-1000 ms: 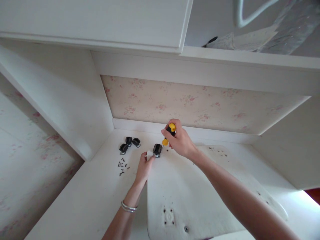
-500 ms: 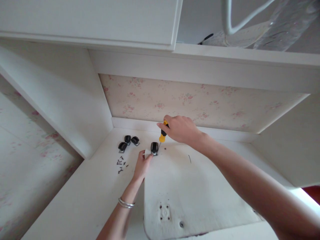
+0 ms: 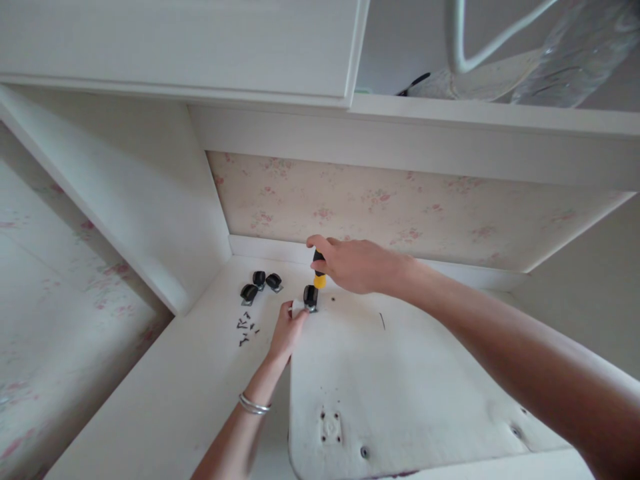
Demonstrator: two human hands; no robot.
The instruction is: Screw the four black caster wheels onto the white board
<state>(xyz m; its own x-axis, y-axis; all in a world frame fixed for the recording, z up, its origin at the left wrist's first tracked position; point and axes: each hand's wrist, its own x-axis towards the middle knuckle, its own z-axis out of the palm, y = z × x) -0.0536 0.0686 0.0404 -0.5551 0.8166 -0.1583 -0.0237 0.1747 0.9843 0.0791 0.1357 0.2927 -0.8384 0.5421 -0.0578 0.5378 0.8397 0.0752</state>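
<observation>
A black caster wheel [image 3: 310,295] stands on its metal plate near the far left corner of a worn white board [image 3: 400,380]. My right hand [image 3: 345,263] is closed around a yellow and black screwdriver [image 3: 319,281], held nearly upright just right of the caster. Its tip is hard to make out beside the caster's plate. My left hand [image 3: 287,330] grips the board's left edge, thumb on top close to the caster's plate and fingers partly hidden. Three more black casters [image 3: 249,293] lie on the white surface to the left, with several loose screws [image 3: 243,325] nearer me.
The board has screw holes, a square mount mark [image 3: 331,427] and a thin dark strip [image 3: 383,321] on it. Overhead hangs a white cabinet door [image 3: 175,50], beside an open shelf [image 3: 475,117] with a plastic bag and a white cable. Side panels and flowered wallpaper [image 3: 350,193] enclose the surface.
My right hand has shifted slightly left and rolled over, bringing the screwdriver more upright and closer to the caster. The left hand keeps its grip. The view has moved a little.
</observation>
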